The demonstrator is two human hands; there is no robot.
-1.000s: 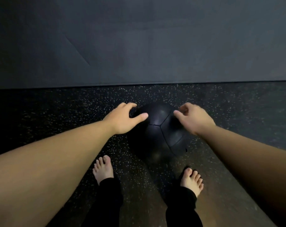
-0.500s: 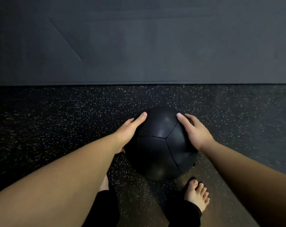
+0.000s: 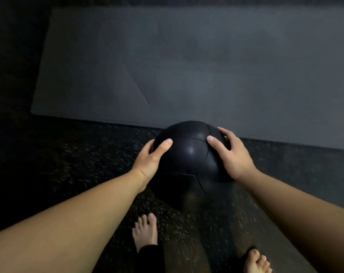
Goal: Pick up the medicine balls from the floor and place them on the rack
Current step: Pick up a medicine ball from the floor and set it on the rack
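Observation:
A black panelled medicine ball point(image 3: 188, 162) is held between both hands in front of me, above the floor. My left hand point(image 3: 151, 160) presses its left side with the thumb laid over the top. My right hand point(image 3: 230, 152) clamps its right side, fingers spread over the upper panels. The ball's underside and the far sides of my fingers are hidden. No rack is in view.
Dark speckled rubber floor point(image 3: 78, 164) lies below. A grey mat point(image 3: 186, 66) covers the floor ahead, its near edge running just behind the ball. My bare feet point(image 3: 145, 231) stand below the ball, the right foot at the bottom edge.
Both hands closed onto the ball's sides and raised it off the floor toward me. The view has tilted up, showing more of the grey mat.

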